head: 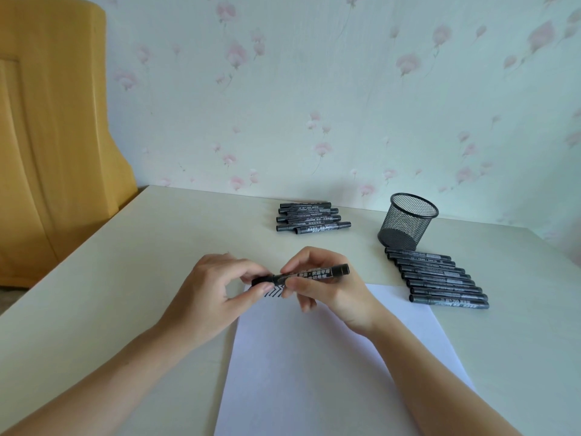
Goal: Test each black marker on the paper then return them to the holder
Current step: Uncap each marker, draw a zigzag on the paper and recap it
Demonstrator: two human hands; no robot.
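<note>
Both hands gripped one marker (pixel 301 274) over the paper (pixel 314 357): left hand (pixel 217 291) pinched the cap end, right hand (pixel 323 287) the barrel; a straight, firm pull or push suited best.

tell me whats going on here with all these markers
A person holds one marker in both hands over the paper, left hand at the cap end, right hand on the barrel. Some black strokes already mark the sheet. Two groups of markers lie on the table; the mesh holder looks empty.
</note>
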